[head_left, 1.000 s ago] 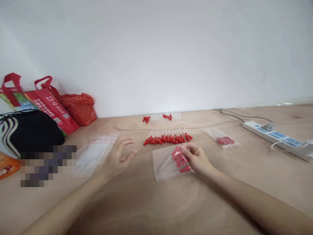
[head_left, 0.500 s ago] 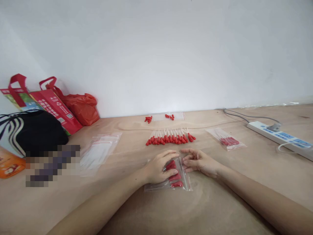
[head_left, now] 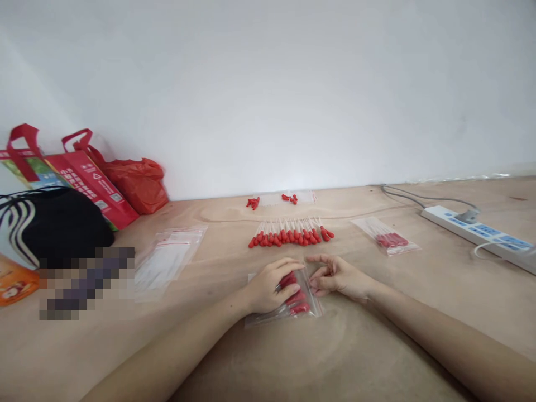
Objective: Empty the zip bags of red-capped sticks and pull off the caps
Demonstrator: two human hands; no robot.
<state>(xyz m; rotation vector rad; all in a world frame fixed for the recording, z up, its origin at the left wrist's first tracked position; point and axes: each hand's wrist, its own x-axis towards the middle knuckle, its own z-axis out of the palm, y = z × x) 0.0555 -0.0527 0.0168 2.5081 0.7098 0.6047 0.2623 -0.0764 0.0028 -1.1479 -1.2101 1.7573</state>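
A small clear zip bag (head_left: 304, 306) filled with red-bulbed droppers lies on the wooden table (head_left: 377, 346) in front of me. My left hand (head_left: 270, 287) presses down on the bag with curled fingers. My right hand (head_left: 337, 276) pinches the bag's right edge, thumb and fingers together. Just beyond both hands lies a row of several loose red-bulbed droppers (head_left: 291, 233).
A stack of empty zip bags (head_left: 167, 258) lies to the left. A filled bag (head_left: 387, 239) sits to the right, with a white power strip (head_left: 481, 237) beyond. Red shopping bags (head_left: 104, 181) and a black bag (head_left: 54, 226) stand at far left. More droppers (head_left: 278, 200) lie by the wall.
My left hand came in from the left and settled on the filled bag. The bag swung to lie nearer me, and my right hand shifted to its right edge.
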